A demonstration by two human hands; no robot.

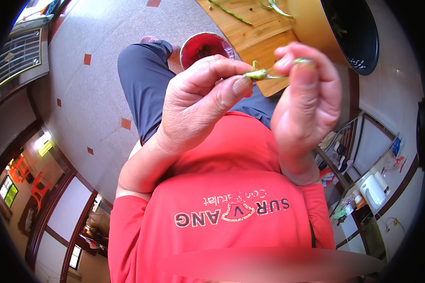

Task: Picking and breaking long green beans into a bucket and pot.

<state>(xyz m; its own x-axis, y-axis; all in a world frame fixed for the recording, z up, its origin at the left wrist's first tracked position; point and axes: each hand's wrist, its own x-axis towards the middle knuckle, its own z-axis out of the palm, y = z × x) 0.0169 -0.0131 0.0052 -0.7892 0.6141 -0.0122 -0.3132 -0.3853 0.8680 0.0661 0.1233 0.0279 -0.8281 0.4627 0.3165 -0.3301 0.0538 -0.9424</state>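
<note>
Between the thumb and index finger of my left hand (205, 102) is a short green vegetable piece (258, 74), perhaps a bean pod or a stem. A thin strand runs from its tip towards my right hand (306, 92). That hand is raised beside it, slightly blurred, its thumb and fingers pinching a small green bit (302, 61). Both hands are held up in front of my red shirt, above my lap. Beyond them on a wooden tabletop (258, 46) lie a long green stem (230, 12) and a paler split piece (280, 10).
A red bin (187, 53) with a plastic liner and dark scraps stands on the floor by my leg. A large tan container (310, 24) with a dark interior sits at the table's right. Behind to the right is a cluttered glass-topped shelf (354, 212). Speckled tiles (92, 85) cover the floor.
</note>
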